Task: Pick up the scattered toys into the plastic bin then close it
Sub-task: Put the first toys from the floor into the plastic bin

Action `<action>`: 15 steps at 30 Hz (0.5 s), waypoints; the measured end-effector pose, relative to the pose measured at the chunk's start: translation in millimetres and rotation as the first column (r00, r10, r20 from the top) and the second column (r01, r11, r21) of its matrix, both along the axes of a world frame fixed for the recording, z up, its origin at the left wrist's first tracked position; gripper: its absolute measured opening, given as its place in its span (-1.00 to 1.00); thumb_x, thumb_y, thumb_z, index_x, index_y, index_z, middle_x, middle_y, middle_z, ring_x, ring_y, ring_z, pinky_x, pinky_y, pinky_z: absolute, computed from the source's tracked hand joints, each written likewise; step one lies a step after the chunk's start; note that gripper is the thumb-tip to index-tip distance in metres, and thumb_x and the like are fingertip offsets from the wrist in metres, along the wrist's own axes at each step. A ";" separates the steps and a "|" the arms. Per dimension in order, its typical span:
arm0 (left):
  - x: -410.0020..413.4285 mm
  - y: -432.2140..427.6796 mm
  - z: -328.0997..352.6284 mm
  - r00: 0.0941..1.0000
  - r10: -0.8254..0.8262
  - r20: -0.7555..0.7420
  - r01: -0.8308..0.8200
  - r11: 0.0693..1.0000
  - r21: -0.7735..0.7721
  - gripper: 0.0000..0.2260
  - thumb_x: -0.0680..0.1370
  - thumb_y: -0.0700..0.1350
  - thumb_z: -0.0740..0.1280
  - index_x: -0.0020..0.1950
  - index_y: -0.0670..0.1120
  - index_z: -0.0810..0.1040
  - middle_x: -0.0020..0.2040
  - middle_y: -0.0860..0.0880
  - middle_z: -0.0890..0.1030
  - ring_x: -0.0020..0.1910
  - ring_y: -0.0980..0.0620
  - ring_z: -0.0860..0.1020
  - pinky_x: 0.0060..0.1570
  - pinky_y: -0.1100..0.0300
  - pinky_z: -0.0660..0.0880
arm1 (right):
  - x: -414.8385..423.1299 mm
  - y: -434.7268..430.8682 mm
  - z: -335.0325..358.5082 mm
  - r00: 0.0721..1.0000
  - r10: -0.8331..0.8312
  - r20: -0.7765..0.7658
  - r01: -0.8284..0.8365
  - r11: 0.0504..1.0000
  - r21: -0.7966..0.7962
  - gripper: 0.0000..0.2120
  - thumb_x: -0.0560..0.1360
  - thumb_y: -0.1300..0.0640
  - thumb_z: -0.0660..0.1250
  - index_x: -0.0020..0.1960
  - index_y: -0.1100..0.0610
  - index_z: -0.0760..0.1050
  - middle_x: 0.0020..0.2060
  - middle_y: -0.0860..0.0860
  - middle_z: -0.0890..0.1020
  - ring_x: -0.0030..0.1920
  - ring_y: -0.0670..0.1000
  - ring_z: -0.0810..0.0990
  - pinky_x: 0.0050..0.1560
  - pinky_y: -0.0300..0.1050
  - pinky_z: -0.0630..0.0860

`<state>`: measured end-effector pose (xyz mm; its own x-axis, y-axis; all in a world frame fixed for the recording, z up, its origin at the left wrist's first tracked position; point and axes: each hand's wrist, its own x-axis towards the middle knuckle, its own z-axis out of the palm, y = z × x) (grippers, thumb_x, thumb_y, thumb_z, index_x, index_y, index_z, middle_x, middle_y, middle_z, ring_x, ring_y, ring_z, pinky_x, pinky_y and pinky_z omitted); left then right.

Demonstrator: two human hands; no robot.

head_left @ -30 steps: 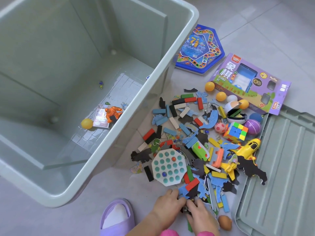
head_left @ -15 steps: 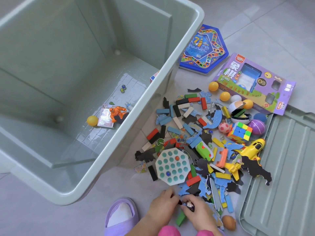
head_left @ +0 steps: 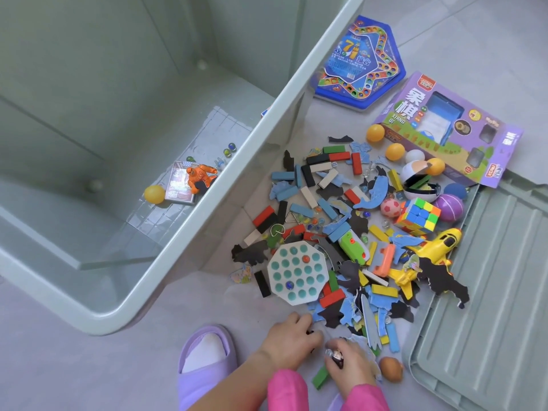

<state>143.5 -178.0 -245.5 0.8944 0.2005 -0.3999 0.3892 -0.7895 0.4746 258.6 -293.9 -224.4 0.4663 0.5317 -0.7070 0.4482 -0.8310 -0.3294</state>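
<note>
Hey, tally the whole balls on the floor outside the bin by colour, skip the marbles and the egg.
Orange balls: 3
White ball: 1
Blue ball: 1
Purple ball: 1
Pink ball: 1
Total: 7

A: Where is there open room?

B: The plastic bin [head_left: 207,203] stands open-topped at left, its bottom mostly bare. Bare floor [head_left: 89,366] lies in front of it.

A: What blocks the way?

B: A dense toy pile [head_left: 355,232] fills the floor between the bin wall and the bin lid [head_left: 489,307]; a purple slipper [head_left: 204,360] sits below.
</note>
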 end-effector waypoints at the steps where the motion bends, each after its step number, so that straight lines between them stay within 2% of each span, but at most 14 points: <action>1: 0.0 1.2 0.8 0.999 -0.032 0.011 0.032 0.999 0.003 -0.71 0.21 0.01 0.42 -0.16 0.11 0.41 -0.23 0.06 0.45 -0.34 0.08 0.50 -0.61 0.33 0.09 | -1.7 2.4 -3.0 1.000 0.008 -0.017 -0.008 1.000 -0.008 -0.51 0.37 0.21 0.42 -0.13 -0.40 0.36 -0.31 -0.14 0.42 -0.15 -0.06 0.45 -0.20 -0.30 0.33; 2: 0.0 2.7 1.9 0.998 -0.053 0.018 0.053 0.999 0.001 -0.69 0.17 0.01 0.47 -0.17 0.12 0.45 -0.23 0.07 0.47 -0.33 0.09 0.51 -0.62 0.33 0.09 | -2.4 3.7 -7.3 1.000 -0.001 -0.025 0.001 1.000 -0.004 -0.59 0.37 0.22 0.40 -0.25 -0.33 0.44 -0.26 -0.10 0.47 -0.10 0.02 0.50 -0.16 -0.21 0.36; 3: 0.1 3.9 3.7 0.998 -0.062 0.024 0.062 0.998 0.001 -0.69 0.16 0.01 0.49 -0.19 0.13 0.48 -0.24 0.08 0.49 -0.33 0.10 0.51 -0.63 0.34 0.10 | -2.9 5.3 -8.5 1.000 0.009 -0.022 -0.009 1.000 -0.014 -0.65 0.36 0.23 0.39 -0.25 -0.26 0.48 -0.21 -0.03 0.53 -0.04 0.09 0.53 -0.12 -0.13 0.38; 5: 1.1 4.8 5.9 0.997 -0.064 0.044 0.064 0.998 0.002 -0.75 0.19 -0.01 0.46 -0.19 0.12 0.50 -0.25 0.08 0.49 -0.33 0.10 0.51 -0.63 0.34 0.12 | -3.5 6.4 -10.2 0.997 0.072 0.002 -0.072 0.997 -0.018 -0.81 0.38 0.23 0.37 -0.04 0.03 0.57 -0.10 0.10 0.58 0.03 0.16 0.54 -0.07 -0.06 0.39; 7: 1.8 3.5 4.8 0.995 -0.077 0.063 0.077 0.997 -0.002 -0.75 0.18 -0.02 0.48 -0.21 0.11 0.52 -0.27 0.09 0.50 -0.33 0.10 0.52 -0.62 0.35 0.11 | -1.8 5.2 -13.3 0.994 0.108 0.022 -0.108 0.994 -0.007 -0.78 0.39 0.22 0.36 0.04 0.16 0.56 -0.07 0.14 0.58 0.02 0.18 0.54 -0.06 -0.04 0.39; 9: 2.5 2.2 3.5 0.995 -0.092 0.051 0.092 0.996 -0.009 -0.72 0.13 0.01 0.55 -0.25 0.11 0.54 -0.31 0.10 0.50 -0.35 0.11 0.52 -0.64 0.36 0.14 | -1.7 5.3 -13.0 0.995 0.097 0.019 -0.097 0.995 0.015 -0.82 0.41 0.19 0.37 0.01 0.16 0.57 -0.11 0.12 0.57 0.00 0.18 0.54 -0.07 -0.04 0.39; 13: 0.3 1.7 0.1 0.998 -0.055 0.024 0.056 0.997 -0.047 -0.75 0.11 0.01 0.56 -0.30 0.10 0.56 -0.33 0.10 0.49 -0.35 0.13 0.52 -0.66 0.37 0.25 | -2.9 10.0 -7.6 0.997 0.070 -0.014 -0.070 0.996 0.048 -0.90 0.41 0.17 0.40 -0.07 0.12 0.58 -0.26 -0.07 0.41 -0.07 0.14 0.55 -0.16 -0.11 0.33; 14: -1.4 2.6 1.6 0.998 -0.049 0.043 0.051 0.998 -0.030 -0.80 0.17 -0.01 0.52 -0.29 0.10 0.57 -0.33 0.09 0.48 -0.34 0.12 0.52 -0.66 0.36 0.26 | -3.1 12.0 -4.1 0.998 0.054 -0.017 -0.053 0.997 0.063 -0.91 0.40 0.18 0.42 -0.12 0.05 0.58 -0.28 -0.08 0.40 -0.13 0.12 0.54 -0.19 -0.12 0.31; 15: -3.7 3.4 2.7 0.998 -0.055 0.042 0.055 0.998 0.001 -0.90 0.24 -0.03 0.43 -0.28 0.10 0.57 -0.33 0.08 0.48 -0.34 0.11 0.51 -0.66 0.34 0.24 | -3.2 13.5 -2.1 1.000 0.025 -0.016 -0.024 0.996 0.084 -0.82 0.38 0.21 0.43 -0.18 -0.07 0.55 -0.29 -0.09 0.41 -0.19 0.09 0.52 -0.21 -0.11 0.32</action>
<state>139.8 -174.6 -242.7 0.9201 0.1508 -0.3616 0.3250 -0.8091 0.4896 255.4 -280.4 -226.5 0.4406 0.6006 -0.6672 0.4617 -0.7890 -0.4053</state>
